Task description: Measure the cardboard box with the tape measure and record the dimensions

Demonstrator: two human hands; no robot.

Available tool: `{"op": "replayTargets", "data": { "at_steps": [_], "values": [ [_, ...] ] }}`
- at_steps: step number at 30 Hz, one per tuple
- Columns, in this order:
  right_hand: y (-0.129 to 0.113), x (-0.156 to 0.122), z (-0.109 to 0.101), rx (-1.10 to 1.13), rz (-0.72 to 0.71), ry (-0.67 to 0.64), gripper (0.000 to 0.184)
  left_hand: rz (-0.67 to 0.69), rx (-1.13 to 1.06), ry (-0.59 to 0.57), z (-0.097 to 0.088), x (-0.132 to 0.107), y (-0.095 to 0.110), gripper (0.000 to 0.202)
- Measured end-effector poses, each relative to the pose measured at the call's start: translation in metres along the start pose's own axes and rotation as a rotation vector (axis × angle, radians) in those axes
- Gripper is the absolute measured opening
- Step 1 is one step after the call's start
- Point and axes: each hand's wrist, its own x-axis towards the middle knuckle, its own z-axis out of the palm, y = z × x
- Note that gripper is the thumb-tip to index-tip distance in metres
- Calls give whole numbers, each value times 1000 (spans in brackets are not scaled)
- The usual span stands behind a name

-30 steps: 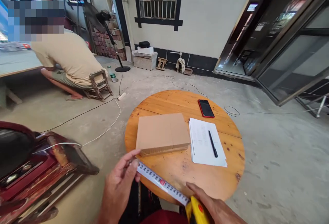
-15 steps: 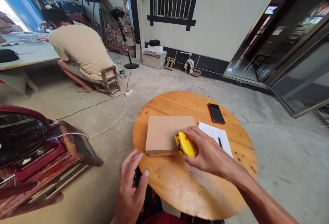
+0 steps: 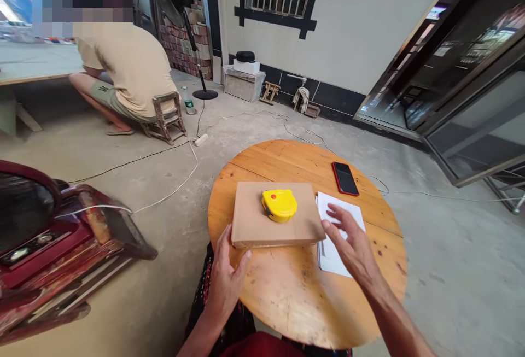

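A yellow tape measure (image 3: 280, 205) with a red button lies on top of a closed brown cardboard box (image 3: 248, 220). The box rests on a round wooden table (image 3: 295, 302). My left hand (image 3: 228, 269) is open at the box's near left corner, fingers apart; whether it touches the cardboard I cannot tell. Beside the right end of the box, my right hand (image 3: 348, 236) is open and holds nothing, hovering over white paper sheets (image 3: 334, 261) and partly covering them.
A red-cased phone (image 3: 345, 178) lies at the table's far right. To the left stands a dark red appliance (image 3: 33, 242) on a wooden chair. Behind, a person (image 3: 127, 67) sits on a small chair near a standing fan (image 3: 192, 40). Cables (image 3: 164, 201) cross the floor.
The tape measure has gone from my right hand onto the box top. My right hand has opened and moved right, over the paper. My left hand has come closer to the box.
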Motion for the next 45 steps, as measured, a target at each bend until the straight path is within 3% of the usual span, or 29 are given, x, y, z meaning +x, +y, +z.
{"op": "replayTargets", "data": {
  "at_steps": [2,5,10,12,14,17,19,22,25,29,33,38,41,45],
  "values": [
    [14,-20,12,126,72,-65,55,-12,-10,-11,0,7,2,47],
    [13,-33,38,281,33,-84,57,-83,-34,-6,-6,30,3,35],
    [1,-19,65,424,-1,-146,57,5,-115,11,-21,82,1,56],
    [9,-15,61,376,-26,-100,50,38,-71,121,-26,86,-4,72],
    [28,-14,46,277,-31,9,39,30,28,273,-31,74,-10,81],
    [73,-17,5,-58,128,163,29,100,224,398,-28,31,-16,65],
    [102,-17,-22,-318,283,190,25,257,309,297,-16,-1,-11,44],
    [129,-12,-42,-471,358,184,20,530,294,-65,17,-34,11,22],
    [136,-8,-41,-484,357,152,12,726,257,-270,55,-45,40,23],
    [138,-24,-48,-397,339,185,17,830,313,-486,96,-51,72,28],
    [152,-61,-70,-40,277,312,25,987,413,-575,127,-61,99,33],
    [166,-90,-86,340,219,371,47,1123,493,-547,164,-60,128,45],
    [170,-93,-90,466,253,390,50,1083,637,-572,180,-47,128,44],
    [178,-98,-93,609,322,377,37,1002,785,-655,186,-28,107,40]
  ]
}}
